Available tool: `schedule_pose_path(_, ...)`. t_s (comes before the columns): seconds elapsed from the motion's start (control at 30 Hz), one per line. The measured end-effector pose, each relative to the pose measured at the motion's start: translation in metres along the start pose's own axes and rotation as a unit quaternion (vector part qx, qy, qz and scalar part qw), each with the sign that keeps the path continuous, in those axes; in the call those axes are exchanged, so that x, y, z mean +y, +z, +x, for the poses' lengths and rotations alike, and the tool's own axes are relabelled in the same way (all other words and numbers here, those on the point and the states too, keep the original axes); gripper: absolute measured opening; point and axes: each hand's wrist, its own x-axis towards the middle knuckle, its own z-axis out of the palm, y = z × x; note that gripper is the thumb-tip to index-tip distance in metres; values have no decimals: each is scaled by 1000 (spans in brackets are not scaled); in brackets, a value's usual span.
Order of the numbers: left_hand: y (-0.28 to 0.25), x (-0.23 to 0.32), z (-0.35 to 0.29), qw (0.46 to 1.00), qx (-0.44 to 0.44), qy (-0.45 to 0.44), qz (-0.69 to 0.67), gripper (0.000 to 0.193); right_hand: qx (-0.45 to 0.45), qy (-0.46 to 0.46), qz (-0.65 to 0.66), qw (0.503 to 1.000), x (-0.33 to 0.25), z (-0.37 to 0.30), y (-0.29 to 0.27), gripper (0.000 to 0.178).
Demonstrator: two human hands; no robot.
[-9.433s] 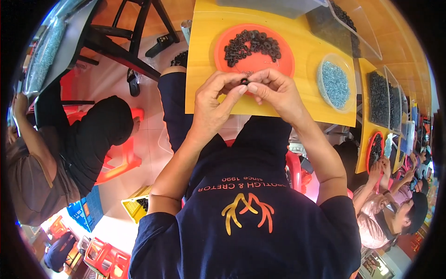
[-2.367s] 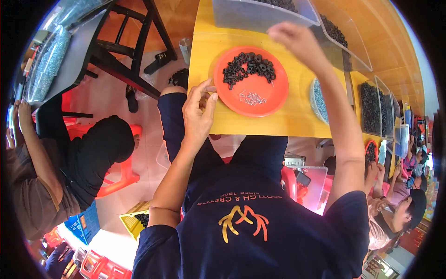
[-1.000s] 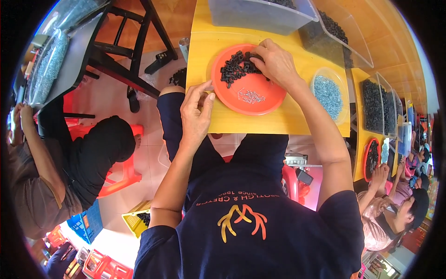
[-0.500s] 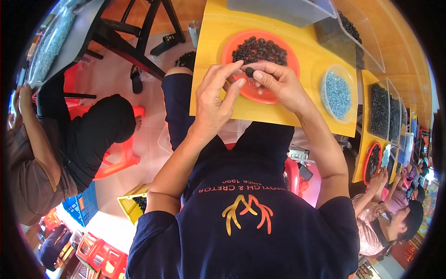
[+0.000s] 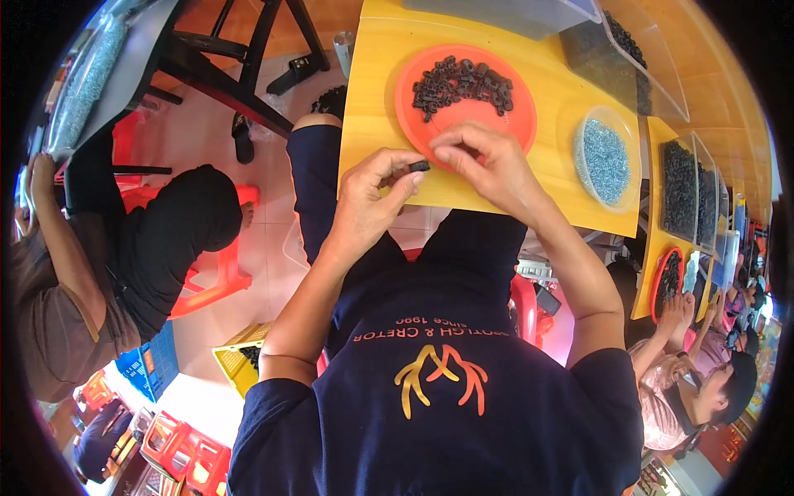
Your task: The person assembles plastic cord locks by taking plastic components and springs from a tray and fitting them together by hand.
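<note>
Between the thumb and fingers of my left hand [image 5: 368, 194] is a small black cylindrical part [image 5: 420, 166], held just off the near edge of an orange-red plate [image 5: 519, 124]. My right hand [image 5: 492, 165] is over the plate's near rim, its thumb and fingertips pinched together. Whatever sits in that pinch, if anything, is hidden. Many loose black parts [image 5: 463, 83] lie heaped on the far half of the plate. To the right, a round clear tub [image 5: 582, 178] holds a mass of small shiny silver-blue pieces [image 5: 608, 157].
The yellow table [image 5: 380, 74] carries a clear bin [image 5: 612, 78] with black parts at the far right. More bins [image 5: 678, 194] and a red plate [image 5: 667, 285] are on the neighbouring table. People sit at both sides. A yellow crate [image 5: 236, 360] is on the floor at left.
My hands have separated slightly and come down toward the table's near edge. The black part, earlier at my right fingertips, is now in my left hand.
</note>
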Motion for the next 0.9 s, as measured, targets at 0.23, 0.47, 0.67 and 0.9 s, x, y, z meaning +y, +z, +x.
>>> schedule_pose_path(0.23, -11, -2, 0, 998, 43, -11, -49, 21, 54, -73, -287, 954, 20, 28, -21, 16)
schedule_pose_path(0.47, -19, -7, 2, 997, 49, -1, -64, 21, -27, 4, -319, 947, 19, 20, -46, 17)
schedule_pose_path(0.67, -16, -7, 5, 997, 50, 1, -56, 21, -25, -32, -311, 949, 24, 24, -43, 17)
schedule_pose_path(0.9, -13, -4, 8, 997, 49, 6, -65, 21, -68, -79, -343, 933, 27, 43, -35, 17)
